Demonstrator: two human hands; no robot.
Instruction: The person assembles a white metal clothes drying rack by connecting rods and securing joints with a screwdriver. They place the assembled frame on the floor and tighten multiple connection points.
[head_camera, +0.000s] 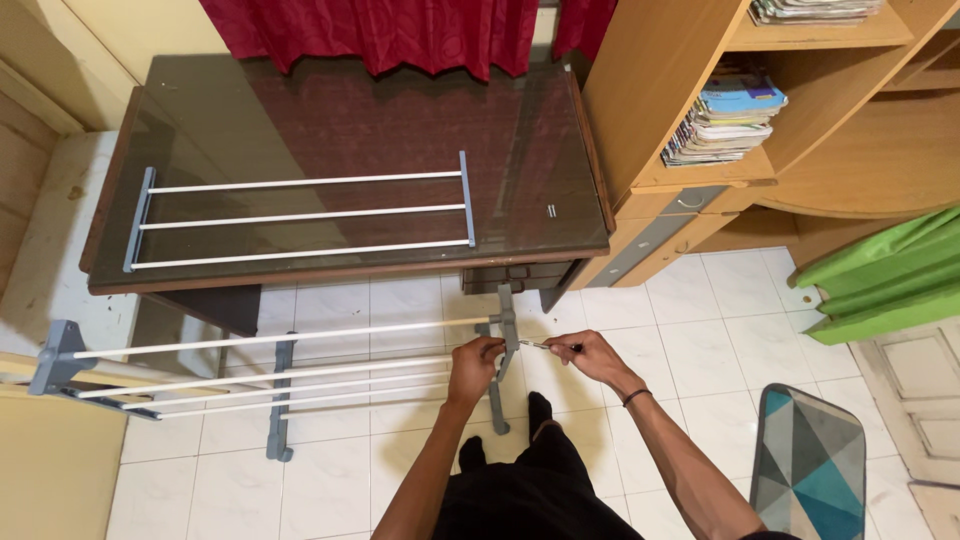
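A drying rack (270, 365) with white rods and grey plastic end pieces stands on the tiled floor in front of me. My left hand (476, 362) grips the rack's right grey end piece (507, 330) where the rods meet it. My right hand (588, 355) holds a screwdriver (545, 346), its tip pointing left into that end piece. A separate rack section (300, 212), three white rods between two grey bars, lies flat on the glass-topped table (350, 120).
A wooden shelf unit (700, 130) with stacked magazines stands at the right. Red curtains (400, 35) hang behind the table. Small screws (551, 210) lie on the table's right side. A patterned mat (808, 465) and green fabric (885, 280) are at the right.
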